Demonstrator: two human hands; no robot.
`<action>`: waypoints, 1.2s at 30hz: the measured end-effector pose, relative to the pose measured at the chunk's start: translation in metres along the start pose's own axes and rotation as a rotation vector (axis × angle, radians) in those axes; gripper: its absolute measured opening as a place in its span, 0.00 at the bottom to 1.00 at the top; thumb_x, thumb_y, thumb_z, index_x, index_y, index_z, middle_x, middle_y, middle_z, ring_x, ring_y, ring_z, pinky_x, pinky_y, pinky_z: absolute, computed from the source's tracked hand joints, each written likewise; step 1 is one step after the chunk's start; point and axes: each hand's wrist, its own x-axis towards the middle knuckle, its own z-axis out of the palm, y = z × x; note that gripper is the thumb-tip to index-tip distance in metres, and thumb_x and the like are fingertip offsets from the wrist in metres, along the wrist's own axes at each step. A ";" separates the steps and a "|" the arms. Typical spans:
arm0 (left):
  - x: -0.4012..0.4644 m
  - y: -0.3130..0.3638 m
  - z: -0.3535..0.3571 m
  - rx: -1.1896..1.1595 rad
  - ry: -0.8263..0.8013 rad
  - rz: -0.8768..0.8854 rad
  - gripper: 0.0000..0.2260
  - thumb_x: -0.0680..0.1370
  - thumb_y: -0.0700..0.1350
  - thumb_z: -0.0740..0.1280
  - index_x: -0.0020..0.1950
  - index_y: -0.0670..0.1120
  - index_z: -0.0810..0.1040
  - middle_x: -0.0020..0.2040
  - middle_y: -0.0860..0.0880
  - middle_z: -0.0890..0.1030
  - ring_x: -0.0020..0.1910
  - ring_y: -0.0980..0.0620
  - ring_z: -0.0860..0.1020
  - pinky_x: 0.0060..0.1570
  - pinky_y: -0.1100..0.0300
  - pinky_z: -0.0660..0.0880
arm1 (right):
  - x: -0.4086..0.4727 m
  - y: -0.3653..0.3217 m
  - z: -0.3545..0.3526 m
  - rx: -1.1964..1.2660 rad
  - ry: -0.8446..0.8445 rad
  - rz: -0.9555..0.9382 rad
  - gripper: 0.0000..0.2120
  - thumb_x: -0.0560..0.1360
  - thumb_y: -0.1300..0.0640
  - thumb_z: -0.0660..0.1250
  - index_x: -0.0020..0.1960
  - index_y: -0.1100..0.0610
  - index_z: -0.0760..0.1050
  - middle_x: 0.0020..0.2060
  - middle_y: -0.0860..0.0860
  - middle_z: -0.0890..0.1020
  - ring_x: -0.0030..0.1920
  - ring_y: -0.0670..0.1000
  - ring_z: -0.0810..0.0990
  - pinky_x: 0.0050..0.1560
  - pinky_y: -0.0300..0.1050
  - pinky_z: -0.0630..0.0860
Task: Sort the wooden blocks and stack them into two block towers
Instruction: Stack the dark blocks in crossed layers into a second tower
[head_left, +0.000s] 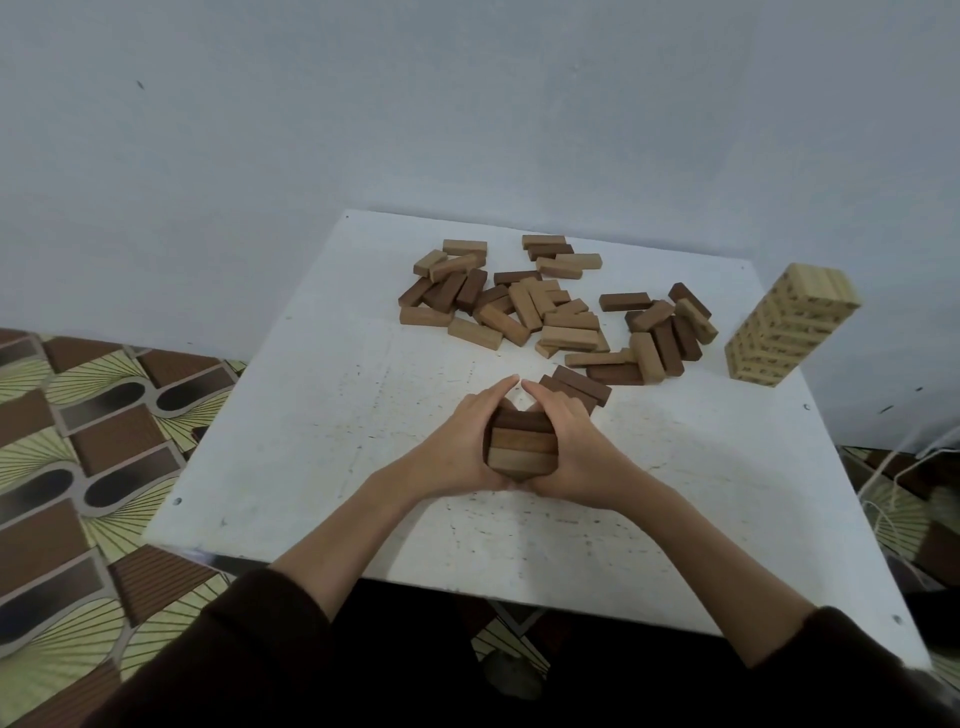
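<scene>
Short stack (521, 448) is squeezed between left hand (462, 447) and right hand (576, 449), both grips grasping it, likely to square the layers.

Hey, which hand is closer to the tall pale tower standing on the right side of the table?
Right. The right hand cups the small stack's right side, the side facing the pale tower. The left hand cups the stack's far side from it.
</scene>
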 end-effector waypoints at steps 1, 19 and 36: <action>-0.001 0.000 0.000 -0.008 -0.002 -0.003 0.49 0.63 0.45 0.80 0.76 0.52 0.53 0.60 0.55 0.70 0.58 0.57 0.67 0.57 0.63 0.70 | 0.000 0.000 0.001 0.001 0.002 -0.006 0.49 0.64 0.58 0.77 0.76 0.57 0.51 0.59 0.53 0.69 0.57 0.49 0.64 0.59 0.49 0.70; -0.031 -0.001 0.015 0.433 0.070 0.020 0.51 0.69 0.72 0.56 0.77 0.43 0.37 0.78 0.48 0.40 0.76 0.54 0.40 0.73 0.59 0.41 | -0.040 0.001 0.028 -0.283 0.097 0.196 0.52 0.67 0.24 0.46 0.76 0.59 0.37 0.77 0.52 0.43 0.76 0.50 0.39 0.73 0.45 0.38; -0.028 -0.006 0.021 0.669 0.018 -0.015 0.52 0.67 0.76 0.38 0.75 0.38 0.33 0.78 0.43 0.40 0.77 0.50 0.38 0.73 0.58 0.36 | -0.037 0.001 0.036 -0.513 -0.007 0.230 0.50 0.60 0.25 0.19 0.69 0.59 0.24 0.75 0.55 0.33 0.75 0.52 0.32 0.71 0.52 0.29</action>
